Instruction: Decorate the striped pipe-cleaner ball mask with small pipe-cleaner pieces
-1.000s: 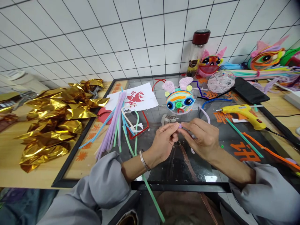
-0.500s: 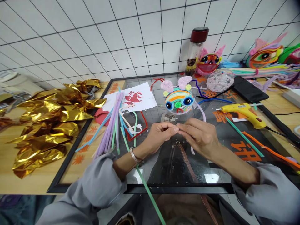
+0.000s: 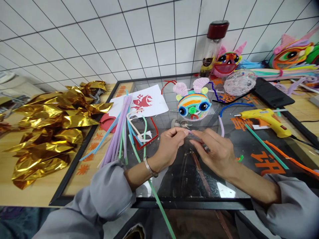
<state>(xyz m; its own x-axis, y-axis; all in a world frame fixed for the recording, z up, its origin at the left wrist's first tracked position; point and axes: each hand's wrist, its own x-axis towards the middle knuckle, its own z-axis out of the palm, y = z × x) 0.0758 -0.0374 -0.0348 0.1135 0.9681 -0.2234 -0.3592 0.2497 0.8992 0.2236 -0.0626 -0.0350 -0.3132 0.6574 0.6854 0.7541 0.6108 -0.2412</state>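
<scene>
While the left hand (image 3: 170, 147) and right hand (image 3: 218, 147) are meeting above the desk (image 3: 32, 196), forearms slanting inward from its front edge, the left is pinching a lilac strip (image 3: 189, 131), other fingers curling. The right is touching it with the forefinger, thumb standing apart below; its grip is not showing clearly. Strip: bridging both hands' fingertips, nearer the front edge than the striped animal head (image 3: 193, 101).

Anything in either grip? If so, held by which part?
A lilac strip, pinched at the fingertips of the left grip, with the right grip touching it. Mostly covered, so end or middle can't be told.
</scene>
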